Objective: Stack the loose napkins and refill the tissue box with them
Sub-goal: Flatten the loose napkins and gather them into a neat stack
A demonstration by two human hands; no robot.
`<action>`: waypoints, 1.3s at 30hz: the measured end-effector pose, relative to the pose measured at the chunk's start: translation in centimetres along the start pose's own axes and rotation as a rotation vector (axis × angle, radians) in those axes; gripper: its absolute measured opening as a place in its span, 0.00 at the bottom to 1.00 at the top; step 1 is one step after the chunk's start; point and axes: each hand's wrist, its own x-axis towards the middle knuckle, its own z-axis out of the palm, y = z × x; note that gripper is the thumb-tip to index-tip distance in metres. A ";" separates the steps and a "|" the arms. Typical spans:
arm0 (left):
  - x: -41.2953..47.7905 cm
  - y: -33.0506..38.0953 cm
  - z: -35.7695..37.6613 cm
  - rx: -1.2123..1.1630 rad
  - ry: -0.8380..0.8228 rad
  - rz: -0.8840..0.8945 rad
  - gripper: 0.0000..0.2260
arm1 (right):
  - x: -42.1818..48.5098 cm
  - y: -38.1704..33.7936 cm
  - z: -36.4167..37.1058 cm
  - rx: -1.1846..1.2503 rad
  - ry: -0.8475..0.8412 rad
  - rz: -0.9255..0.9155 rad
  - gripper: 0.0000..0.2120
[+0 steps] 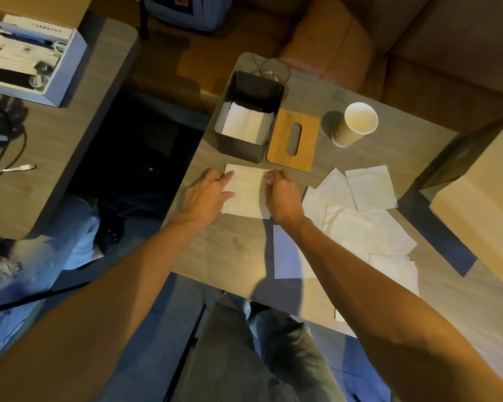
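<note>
Squaring the pile, is that the step in hand?

It looks so. The left hand [212, 192] lies with fingers straight and thumb spread, touching the left side of the napkin stack [246, 192], which sits near the left edge of the tabletop [235, 250]. The right hand [282, 195] has its fingers curled onto the stack's right side and seems to pinch that edge.

How will the napkins handle?

Light, soft and limp, I'd judge. Lifted by one corner, the stack would likely sag or fan apart. Better to take it from both sides at once, thumbs on top and fingers slid beneath, and to carry it flat.

And the containers?

The tissue box [238, 149] stands open toward the far left corner, just beyond the stack. A few white napkins [246, 123] lie low inside, with plenty of room above them. Its wooden lid [293, 139] lies flat just beside the box's right wall. Further right a paper cup [357, 123] stands upright and seems empty. Loose napkins [360, 221] overlap toward the near right, and a cardboard box [482, 204] sits at the right edge.
</note>
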 end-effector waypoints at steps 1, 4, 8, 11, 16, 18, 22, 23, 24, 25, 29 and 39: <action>-0.1 0.0 0.0 0.039 -0.029 0.016 0.29 | 0.0 0.1 0.0 -0.021 -0.005 -0.020 0.18; -0.1 -0.2 -0.2 0.126 -0.090 0.043 0.36 | 0.0 0.4 -0.4 -0.059 -0.028 -0.067 0.20; -0.1 0.2 -0.6 0.116 -0.113 0.022 0.40 | -0.4 0.3 -1.1 -0.102 -0.075 -0.087 0.22; 0.0 1.4 -1.5 0.058 -0.092 0.016 0.37 | -1.0 0.7 -2.5 -0.035 -0.078 -0.112 0.19; -1.7 5.4 -2.1 -0.070 -0.159 0.168 0.21 | -3.0 3.4 -5.3 -0.091 -0.221 -0.090 0.12; -2.6 7.4 -1.3 -0.087 -0.180 0.227 0.17 | -4.3 4.8 -5.9 -0.171 -0.305 -0.107 0.13; -3.6 10.7 1.2 -0.101 -0.228 0.253 0.18 | -6.6 7.1 -6.2 -0.222 -0.308 -0.151 0.14; -3.8 11.2 1.9 -0.108 -0.244 0.257 0.20 | -7.0 7.5 -6.1 -0.215 -0.288 -0.154 0.14; -4.0 11.7 2.4 -0.120 -0.261 0.259 0.20 | -7.3 7.9 -6.0 -0.212 -0.274 -0.148 0.13; -4.1 12.1 2.9 -0.137 -0.270 0.254 0.20 | -7.5 8.1 -5.9 -0.208 -0.258 -0.144 0.12; -4.4 12.9 3.7 -0.166 -0.239 0.232 0.14 | -7.7 8.4 -5.5 -0.216 -0.205 -0.167 0.07; -2.9 11.2 -0.1 -0.603 -0.213 -0.005 0.10 | -6.8 6.8 -7.5 0.173 -0.153 -0.106 0.15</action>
